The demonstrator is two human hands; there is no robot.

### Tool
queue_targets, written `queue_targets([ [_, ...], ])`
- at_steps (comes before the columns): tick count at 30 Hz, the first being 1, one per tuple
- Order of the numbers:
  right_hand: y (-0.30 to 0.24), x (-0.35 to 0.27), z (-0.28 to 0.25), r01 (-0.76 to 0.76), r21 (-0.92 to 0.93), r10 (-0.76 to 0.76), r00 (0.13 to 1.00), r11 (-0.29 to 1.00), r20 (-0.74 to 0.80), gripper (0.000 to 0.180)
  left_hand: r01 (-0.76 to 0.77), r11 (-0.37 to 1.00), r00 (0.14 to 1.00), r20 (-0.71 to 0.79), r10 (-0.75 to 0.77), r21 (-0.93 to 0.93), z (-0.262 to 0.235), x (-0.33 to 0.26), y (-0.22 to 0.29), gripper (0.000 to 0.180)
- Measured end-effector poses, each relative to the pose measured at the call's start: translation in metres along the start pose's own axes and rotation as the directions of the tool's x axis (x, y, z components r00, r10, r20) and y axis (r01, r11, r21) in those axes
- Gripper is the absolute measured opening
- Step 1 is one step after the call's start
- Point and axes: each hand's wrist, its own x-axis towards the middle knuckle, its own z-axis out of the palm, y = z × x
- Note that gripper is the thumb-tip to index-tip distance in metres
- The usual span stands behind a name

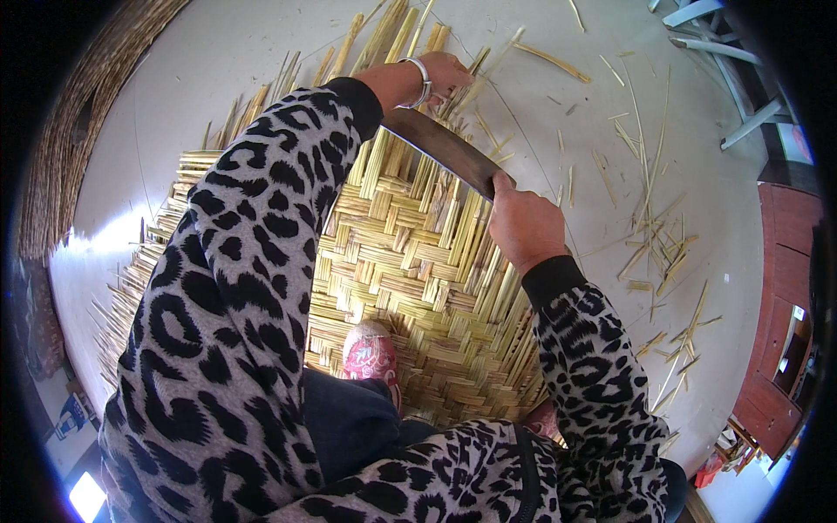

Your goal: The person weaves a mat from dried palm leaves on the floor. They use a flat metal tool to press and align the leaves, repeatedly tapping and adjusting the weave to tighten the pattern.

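A woven mat of yellowish split reeds lies on the floor under me, its loose strip ends fanning out at the far and left edges. My right hand is closed on one end of a long, broad dark knife; its handle is hidden in my fist. The blade slants across the mat's far right part, from the right hand up toward my left wrist. Beyond the blade, my left hand, with a silvery bracelet at the wrist, is closed around a few reed strips at the mat's far edge.
Cut reed scraps litter the pale floor on the right. My foot in a red patterned shoe rests on the mat. Pale stool legs stand at the far right, near a reddish cabinet. Rolled matting stands at left.
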Motion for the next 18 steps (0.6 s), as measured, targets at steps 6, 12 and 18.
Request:
queue_targets([
  [6,0.001,-0.003,0.005,-0.012,0.012,0.013,1.0,1.0,-0.01,0.024,-0.141,0.926,0.99,0.075,0.122,0.351,0.001,0.011,0.003,0.034],
  [12,0.002,-0.003,0.007,-0.006,0.01,0.006,0.999,1.0,-0.035,0.022,0.13,0.946,0.988,-0.043,-0.15,-0.298,0.003,0.008,-0.008,0.025],
  [18,-0.002,0.004,0.018,-0.028,0.023,0.028,1.0,0.999,-0.001,0.023,-0.249,0.968,0.966,-0.072,0.248,-0.005,0.016,0.016,-0.031,0.027],
])
